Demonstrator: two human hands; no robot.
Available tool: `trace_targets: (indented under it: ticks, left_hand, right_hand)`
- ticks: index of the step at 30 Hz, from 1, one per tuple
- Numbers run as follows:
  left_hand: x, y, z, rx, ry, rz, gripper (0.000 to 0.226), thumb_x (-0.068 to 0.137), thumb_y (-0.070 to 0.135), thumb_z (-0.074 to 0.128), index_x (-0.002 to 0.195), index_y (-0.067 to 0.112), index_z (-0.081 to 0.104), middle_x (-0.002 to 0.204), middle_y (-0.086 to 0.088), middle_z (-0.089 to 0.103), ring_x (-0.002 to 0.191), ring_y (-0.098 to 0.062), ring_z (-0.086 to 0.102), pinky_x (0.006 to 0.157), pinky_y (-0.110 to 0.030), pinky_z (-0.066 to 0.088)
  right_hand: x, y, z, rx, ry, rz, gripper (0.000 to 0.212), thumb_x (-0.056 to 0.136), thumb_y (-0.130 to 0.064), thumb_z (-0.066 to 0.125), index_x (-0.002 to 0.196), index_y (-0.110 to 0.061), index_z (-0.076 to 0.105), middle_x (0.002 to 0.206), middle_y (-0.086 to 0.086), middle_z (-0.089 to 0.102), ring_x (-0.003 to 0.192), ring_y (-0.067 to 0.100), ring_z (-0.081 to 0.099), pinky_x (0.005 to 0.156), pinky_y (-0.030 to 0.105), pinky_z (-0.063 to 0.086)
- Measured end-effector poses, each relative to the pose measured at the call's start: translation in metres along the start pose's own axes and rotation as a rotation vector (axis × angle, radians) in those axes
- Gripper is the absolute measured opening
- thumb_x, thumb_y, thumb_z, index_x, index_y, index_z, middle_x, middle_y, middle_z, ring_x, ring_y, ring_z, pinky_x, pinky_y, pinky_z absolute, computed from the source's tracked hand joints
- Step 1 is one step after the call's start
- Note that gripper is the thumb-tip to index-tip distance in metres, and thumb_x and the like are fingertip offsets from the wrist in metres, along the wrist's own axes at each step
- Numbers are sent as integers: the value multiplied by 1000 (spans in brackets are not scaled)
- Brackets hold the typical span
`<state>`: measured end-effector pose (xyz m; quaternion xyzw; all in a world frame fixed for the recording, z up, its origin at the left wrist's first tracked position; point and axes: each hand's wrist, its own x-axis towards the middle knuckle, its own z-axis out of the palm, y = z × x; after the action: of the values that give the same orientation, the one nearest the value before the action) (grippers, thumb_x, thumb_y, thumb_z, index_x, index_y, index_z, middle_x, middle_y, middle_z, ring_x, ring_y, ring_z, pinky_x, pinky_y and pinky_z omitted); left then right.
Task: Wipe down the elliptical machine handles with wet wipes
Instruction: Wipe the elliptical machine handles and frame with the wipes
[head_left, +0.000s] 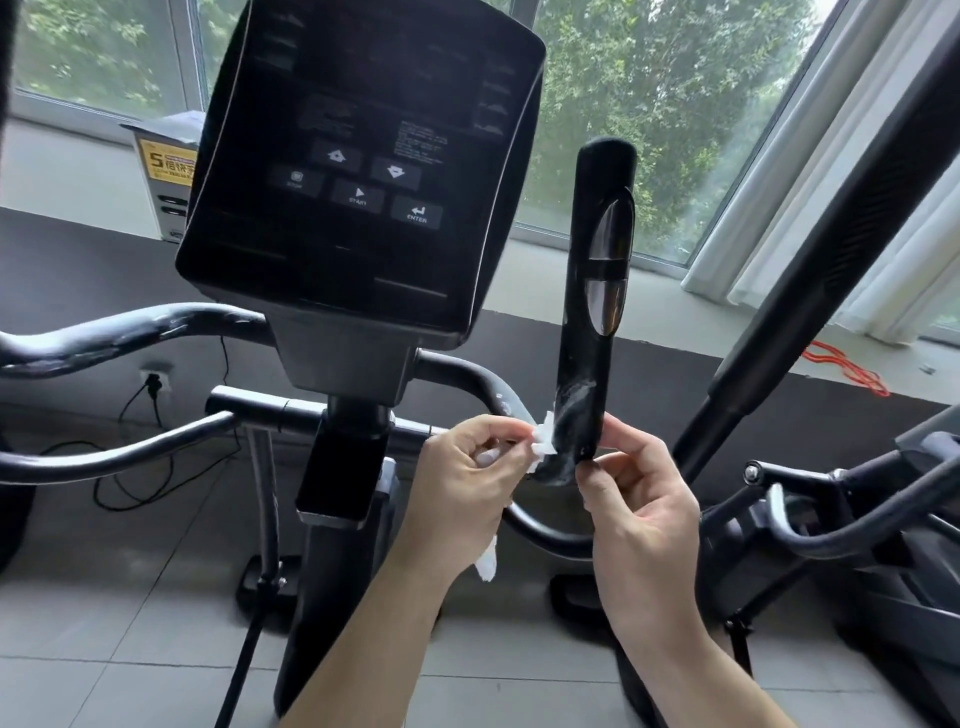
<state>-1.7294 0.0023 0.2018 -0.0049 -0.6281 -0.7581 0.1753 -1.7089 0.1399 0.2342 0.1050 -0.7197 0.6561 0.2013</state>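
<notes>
The elliptical's upright black right handle (592, 312), with silver pulse sensors, stands right of the console. Wet smears show near its lower bend. My left hand (467, 488) pinches a white wet wipe (543, 440) against the left side of that bend; a tail of the wipe hangs below my wrist. On the other side of the same bend, my right hand (641, 499) pinches the handle with thumb and fingers. The curved left handle (130, 332) also carries wet streaks.
The dark console (358, 171) with arrow, start and enter buttons fills the upper middle. A long moving arm (841, 249) slants at the right. Another machine's frame (831, 509) sits lower right. Windows and a curtain stand behind; cables trail on the tiled floor at left.
</notes>
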Motion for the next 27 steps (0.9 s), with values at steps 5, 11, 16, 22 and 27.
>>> trace_targets:
  ticks: [5, 11, 16, 22, 27]
  left_hand:
    - [12, -13, -5, 67, -50, 66, 11, 91, 6, 77, 91, 18, 77, 69, 9, 72, 64, -5, 68, 68, -19, 53]
    - [56, -39, -12, 397, 109, 308, 3, 95, 17, 74, 92, 19, 76, 94, 7, 67, 88, -16, 67, 79, -40, 57]
    - [67, -47, -15, 389, 81, 211, 18, 98, 40, 69, 100, 23, 76, 98, 9, 67, 91, -11, 68, 82, -37, 59]
    - [44, -42, -13, 151, -19, 100, 2, 94, 17, 75, 94, 15, 76, 85, -1, 77, 74, -3, 70, 75, -15, 53]
    - [47, -44, -10, 164, 24, 58, 5, 96, 19, 73, 97, 15, 74, 84, 4, 76, 73, -2, 70, 71, -14, 51]
  right_hand:
    - [0, 2, 3, -45, 6, -54, 26, 91, -20, 76, 116, -26, 73, 84, 4, 65, 69, 8, 55, 68, 13, 46]
    - [-1, 5, 7, -29, 39, -57, 26, 90, -14, 73, 114, -25, 73, 74, -10, 62, 67, 7, 54, 67, 12, 45]
    - [-1, 5, 10, -18, 57, -49, 30, 85, -25, 72, 115, -23, 72, 71, -9, 61, 68, 8, 53, 67, 13, 45]
    - [-1, 8, 9, -20, 52, -32, 28, 88, -21, 71, 115, -26, 72, 71, -9, 60, 70, 13, 53, 68, 15, 46]
    - [1, 9, 10, 15, 45, -37, 28, 87, -22, 71, 115, -25, 71, 70, -11, 58, 68, 10, 52, 67, 15, 46]
